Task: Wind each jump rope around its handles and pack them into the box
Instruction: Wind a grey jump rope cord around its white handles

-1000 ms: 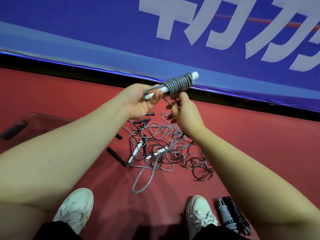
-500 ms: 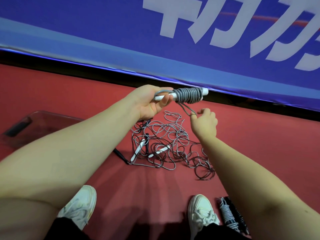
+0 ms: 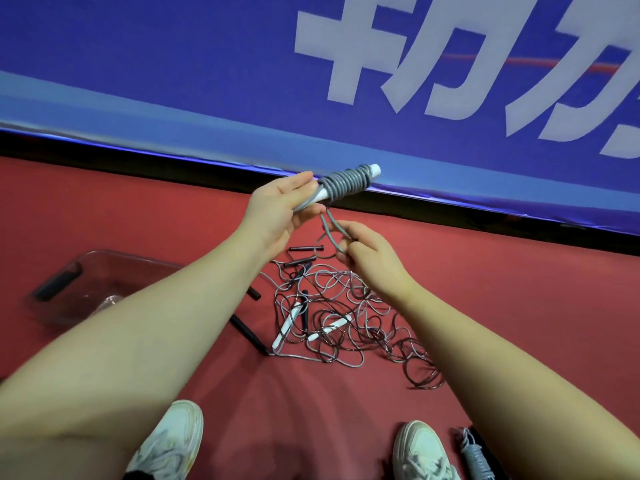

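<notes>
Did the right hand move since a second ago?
Yes. The right hand has dropped from the black strip under the banner toward the rope pile, pinching the grey rope's tail.

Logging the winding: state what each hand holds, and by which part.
The left hand grips the grey jump rope by the bare end of its white handles, beside the coil. The right hand pinches that rope's loose loop below the coil.
</notes>
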Tool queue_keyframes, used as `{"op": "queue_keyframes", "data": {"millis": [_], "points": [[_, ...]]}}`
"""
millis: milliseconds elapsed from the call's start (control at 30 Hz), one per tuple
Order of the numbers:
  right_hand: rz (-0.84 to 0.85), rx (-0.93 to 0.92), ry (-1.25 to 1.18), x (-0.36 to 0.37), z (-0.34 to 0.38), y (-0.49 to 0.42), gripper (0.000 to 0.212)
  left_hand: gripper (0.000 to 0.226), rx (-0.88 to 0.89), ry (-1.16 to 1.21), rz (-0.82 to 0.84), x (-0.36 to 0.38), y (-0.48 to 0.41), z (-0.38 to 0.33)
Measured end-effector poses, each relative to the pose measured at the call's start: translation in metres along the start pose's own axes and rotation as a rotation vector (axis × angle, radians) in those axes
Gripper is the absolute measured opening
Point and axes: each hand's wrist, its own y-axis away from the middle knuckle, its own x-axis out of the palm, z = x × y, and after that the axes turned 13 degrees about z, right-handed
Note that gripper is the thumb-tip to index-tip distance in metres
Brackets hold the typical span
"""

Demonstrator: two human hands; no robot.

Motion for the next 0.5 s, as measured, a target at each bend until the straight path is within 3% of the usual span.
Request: {"op": "queue_keyframes", "data": {"millis": [133,267,400,500], "points": [[-0.010,-0.090,0.170,-0.004,0.022,0.005,0.022,0.043,0.052,-0.094,0.093,0.002,0.002,-0.006],[-0.212,-0.120,0.348,-0.020,0.036,0.008,0.020,0.042,0.038,-0.431,0.174,-0.003,0.003,-0.005],[-0.211,-0.043,0.282,-0.029,0.045,0.012,0.024,0.017,0.085,-0.635,0.276,-0.001,0.008,-0.007],[-0.158,0.127,0.084,-0.031,0.052,0.010,0.030,0.022,0.111,-0.890,0.215,0.005,0.008,-0.008]]}}
